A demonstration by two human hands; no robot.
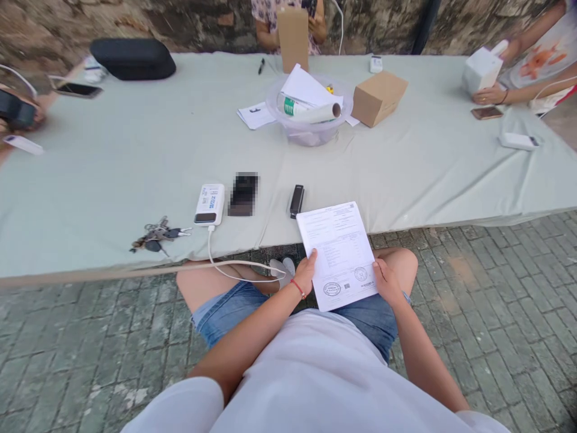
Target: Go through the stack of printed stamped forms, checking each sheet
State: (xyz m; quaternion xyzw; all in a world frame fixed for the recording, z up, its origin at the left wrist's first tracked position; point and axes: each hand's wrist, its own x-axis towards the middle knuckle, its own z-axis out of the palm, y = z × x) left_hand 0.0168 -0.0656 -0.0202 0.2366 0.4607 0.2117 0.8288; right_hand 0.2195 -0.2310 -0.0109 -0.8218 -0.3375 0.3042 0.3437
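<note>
A printed sheet is pinched flat at its near edges by the left hand and right hand, unfolded, off the table.

On the pale green cloth-covered table lie one white power bank, one bunch of metal keys, one small black rectangular device and one black zipped oval case. There are two brown cardboard boxes, one clear plastic bowl and one white printed paper sheet.
</note>
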